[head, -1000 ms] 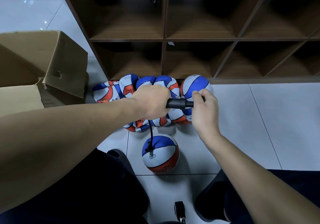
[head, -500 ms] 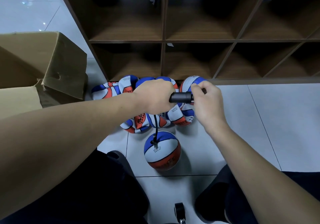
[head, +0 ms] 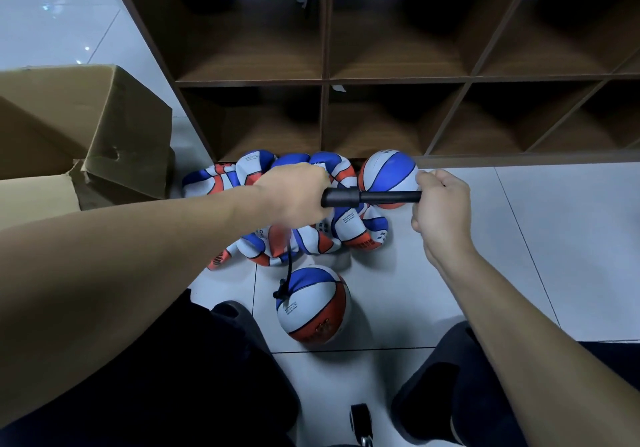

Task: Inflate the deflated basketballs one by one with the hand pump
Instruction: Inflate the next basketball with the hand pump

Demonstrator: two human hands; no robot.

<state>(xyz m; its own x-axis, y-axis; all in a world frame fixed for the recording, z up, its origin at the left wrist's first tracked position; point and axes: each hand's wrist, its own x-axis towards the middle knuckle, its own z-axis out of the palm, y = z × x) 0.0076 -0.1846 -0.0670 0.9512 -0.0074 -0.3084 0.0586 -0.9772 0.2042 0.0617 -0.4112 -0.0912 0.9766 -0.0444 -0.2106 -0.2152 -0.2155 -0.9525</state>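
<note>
My left hand (head: 294, 194) grips the barrel of a black hand pump (head: 341, 197) held level above the floor. My right hand (head: 441, 204) holds the pump's handle, and the thin plunger rod (head: 391, 196) shows between the two hands. A black hose (head: 287, 266) hangs from under my left hand down to the valve of a blue, white and orange basketball (head: 313, 304) on the tiles between my knees. Several flat, crumpled basketballs (head: 346, 232) lie heaped behind it. A round, full basketball (head: 389, 173) stands at the shelf's foot.
A brown wooden cubby shelf (head: 325, 79) with bare compartments fills the back. An open cardboard box (head: 86, 128) stands at the left. A small black caster wheel (head: 360, 419) shows at the bottom between my dark-trousered legs. White floor tiles (head: 554, 239) stretch to the right.
My right hand has pulled the handle out to the right, baring the plunger rod. Half a second ago both hands were close together with the pump pushed in.
</note>
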